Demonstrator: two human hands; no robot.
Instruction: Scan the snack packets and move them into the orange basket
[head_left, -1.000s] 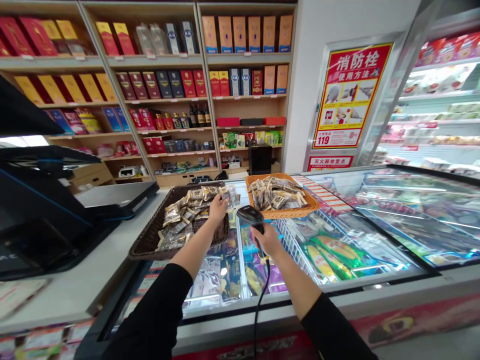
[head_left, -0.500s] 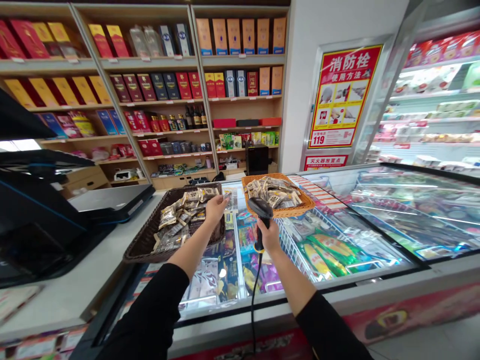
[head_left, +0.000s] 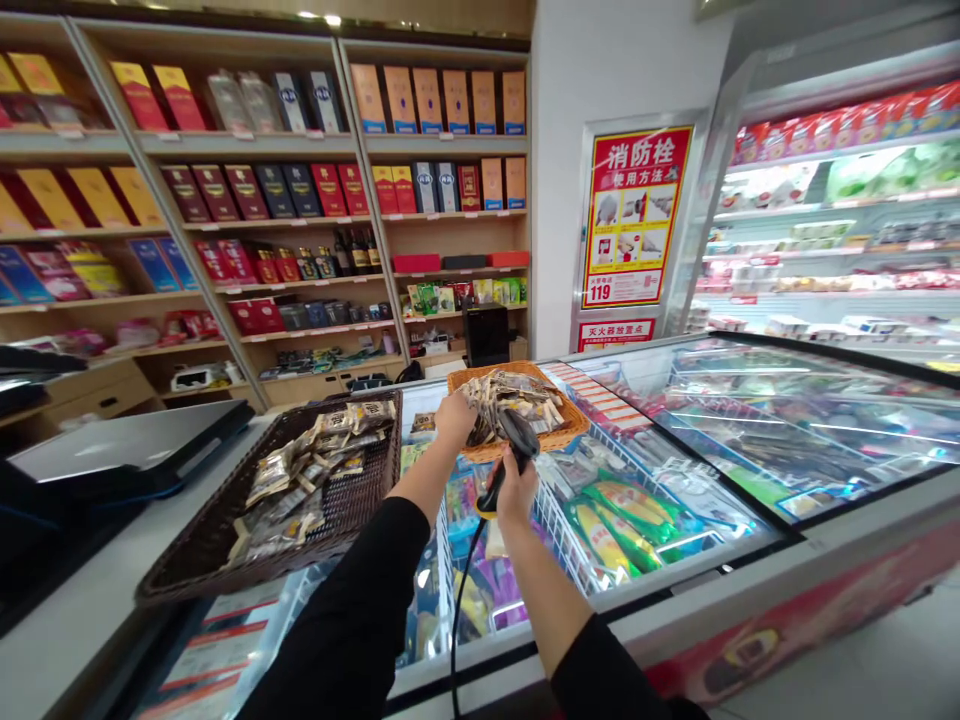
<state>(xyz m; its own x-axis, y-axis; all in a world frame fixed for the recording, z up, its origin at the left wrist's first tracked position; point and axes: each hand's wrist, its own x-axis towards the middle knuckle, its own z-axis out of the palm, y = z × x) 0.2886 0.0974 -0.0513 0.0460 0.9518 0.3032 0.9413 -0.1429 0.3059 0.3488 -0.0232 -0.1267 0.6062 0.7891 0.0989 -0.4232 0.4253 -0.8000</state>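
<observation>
Dark woven basket of foil snack packets at left, beside the glass-topped freezer. Left hand pinches packets at the near edge of an orange wicker basket. Right hand wraps a black corded barcode scanner. Behind, red sign reads 消防栓 使用方法, 119.

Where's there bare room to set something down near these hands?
White counter between the dark wicker basket and the grey terminal; also the freezer's glass lid, right of the orange wicker basket. Crowded: over that basket, around the left hand, right hand and barcode scanner.
</observation>
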